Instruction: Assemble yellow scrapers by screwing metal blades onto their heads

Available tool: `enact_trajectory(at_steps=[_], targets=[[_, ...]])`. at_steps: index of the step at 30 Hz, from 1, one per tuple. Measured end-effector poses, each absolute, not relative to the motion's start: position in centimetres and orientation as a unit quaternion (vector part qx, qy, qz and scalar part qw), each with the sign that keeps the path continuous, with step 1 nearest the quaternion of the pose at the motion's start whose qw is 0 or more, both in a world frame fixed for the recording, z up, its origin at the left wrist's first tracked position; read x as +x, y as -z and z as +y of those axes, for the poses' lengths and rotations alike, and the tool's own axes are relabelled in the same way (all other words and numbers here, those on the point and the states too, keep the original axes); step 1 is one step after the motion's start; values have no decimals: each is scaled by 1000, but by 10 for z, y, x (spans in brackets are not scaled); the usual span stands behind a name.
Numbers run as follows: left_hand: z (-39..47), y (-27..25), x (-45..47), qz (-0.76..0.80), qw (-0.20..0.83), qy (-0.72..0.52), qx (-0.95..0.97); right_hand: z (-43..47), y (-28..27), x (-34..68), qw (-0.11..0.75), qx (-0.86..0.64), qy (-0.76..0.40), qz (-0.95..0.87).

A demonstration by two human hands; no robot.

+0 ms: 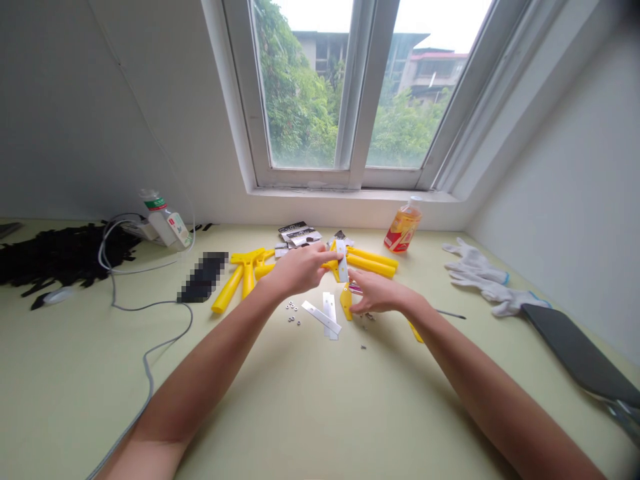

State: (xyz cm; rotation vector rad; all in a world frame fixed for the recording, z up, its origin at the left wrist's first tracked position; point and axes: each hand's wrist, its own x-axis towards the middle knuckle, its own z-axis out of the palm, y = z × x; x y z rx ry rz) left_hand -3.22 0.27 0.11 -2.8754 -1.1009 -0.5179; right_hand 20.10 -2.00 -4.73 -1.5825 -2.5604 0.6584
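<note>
My left hand (313, 265) pinches a silver metal strip with holes (342, 261), held tilted nearly upright against a yellow plastic part partly hidden behind it. My right hand (376, 293) is just to the right, thumb and forefinger apart beside a yellow plastic plate (346, 303). A small pinkish item shows between its fingers, too small to name. Loose screws (368, 319) lie under and near that hand. Several more metal strips (323, 317) overlap on the table below the hands. Left of them are several small nuts (291, 307).
Yellow plastic handles (245, 273) lie behind both hands, with printed packets (299, 235) beyond. A bottle of orange liquid (403, 225) stands by the window. White gloves (487, 280) and a dark flat object (575, 343) are right. Black strips (60, 253) and a grey cable (150, 363) are left.
</note>
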Motion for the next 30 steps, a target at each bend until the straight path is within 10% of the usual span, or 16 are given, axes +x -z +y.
enact_trajectory(at_steps=[30], targets=[[17,8,-37,-358,-28,173,-917,-36,35,185,-6,-524,-248,-815]])
